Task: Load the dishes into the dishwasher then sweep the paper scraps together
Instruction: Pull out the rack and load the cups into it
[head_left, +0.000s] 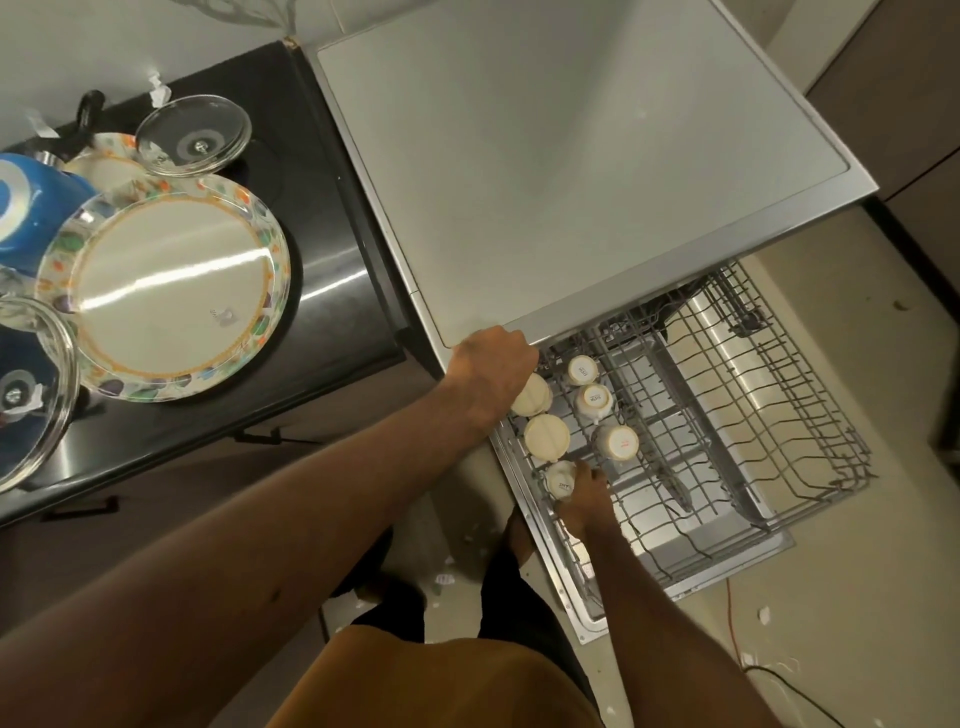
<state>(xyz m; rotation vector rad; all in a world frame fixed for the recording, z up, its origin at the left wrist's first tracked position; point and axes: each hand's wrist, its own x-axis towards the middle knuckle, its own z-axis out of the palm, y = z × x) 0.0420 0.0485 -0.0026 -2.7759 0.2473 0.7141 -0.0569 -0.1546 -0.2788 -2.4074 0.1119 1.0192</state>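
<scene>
A black worktop (332, 249) runs along the left, butted against the pale-topped dishwasher (571, 182); paper scraps (763, 616) dot the beige floor (857, 545). On the worktop sit a patterned plate (171, 286), a glass lid (195, 132) and a blue pot (31, 202) at its left edge. The rack (779, 415) is pulled out, with upturned cups (595, 400) along its left side. The left hand (493, 374) curls over a cream cup (532, 397) at the rack's far-left corner, and the right hand (584, 501) pinches a white cup (561, 479) at the near-left edge.
</scene>
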